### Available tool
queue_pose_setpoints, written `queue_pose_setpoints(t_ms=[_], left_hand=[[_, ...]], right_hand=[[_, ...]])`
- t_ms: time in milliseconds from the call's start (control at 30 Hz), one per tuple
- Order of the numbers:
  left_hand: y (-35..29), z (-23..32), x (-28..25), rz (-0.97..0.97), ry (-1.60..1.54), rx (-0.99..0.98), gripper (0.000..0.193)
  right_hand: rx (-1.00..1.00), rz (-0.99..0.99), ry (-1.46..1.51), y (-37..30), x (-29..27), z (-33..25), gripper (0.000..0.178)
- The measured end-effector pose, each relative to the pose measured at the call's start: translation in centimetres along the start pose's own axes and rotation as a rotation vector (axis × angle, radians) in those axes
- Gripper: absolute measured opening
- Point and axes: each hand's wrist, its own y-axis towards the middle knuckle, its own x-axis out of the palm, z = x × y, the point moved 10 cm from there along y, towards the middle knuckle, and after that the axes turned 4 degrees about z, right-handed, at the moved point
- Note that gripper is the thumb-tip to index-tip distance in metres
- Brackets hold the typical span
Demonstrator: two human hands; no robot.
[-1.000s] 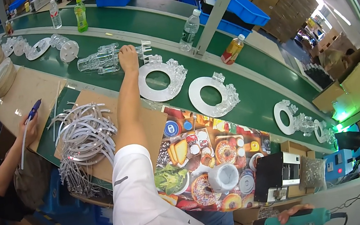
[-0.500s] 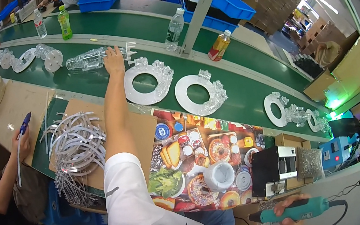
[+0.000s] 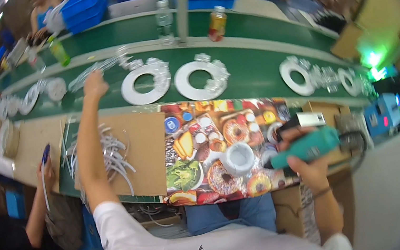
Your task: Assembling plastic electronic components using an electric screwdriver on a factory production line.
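My left hand [image 3: 95, 85] reaches out over the green conveyor belt, its fingers curled on a clear plastic part [image 3: 106, 64] with prongs at its right end. Motion blurs both. In my right hand [image 3: 312, 172] is a teal electric screwdriver [image 3: 316, 145] with a black tip and a cable at its back end, pointing left above the right side of the food-print mat [image 3: 199, 149]. To the right of the left hand, a white ring with clear pieces [image 3: 134, 95] lies on the belt. Beside it rests a second such ring [image 3: 188, 89].
A white cup-like container [image 3: 238, 159] stands on the mat. Left of it, pale curved strips [image 3: 114, 159] lie on cardboard [image 3: 150, 171]. A co-worker's hand [image 3: 46, 173] at left holds a pen-like tool. Bottles [image 3: 217, 24] and blue bins [image 3: 86, 8] stand beyond the belt.
My view has turned and levelled. My right hand has brought the electric screwdriver up from the bottom edge to over the mat. My left hand sits further left along the clear part.
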Motion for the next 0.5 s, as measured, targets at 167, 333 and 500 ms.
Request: queue_pose_setpoints(t_ms=[167,333,500], left_hand=[[-5.4,-0.5,-3.2,0.053,-0.299,0.189,0.053],[-15.2,14.2,-9.2,-0.099,-1.083,0.155,0.044],[-29.5,33.0,-12.7,-0.335,-1.354,0.365,0.057]], right_hand=[[-0.212,-0.115,-0.218,2.9,0.1,0.5,0.058],[-0.056,-0.086,-0.052,3.3,-2.3,1.0,0.059],[-0.160,-0.021,-0.145,3.0,-3.3,0.7,0.052]])
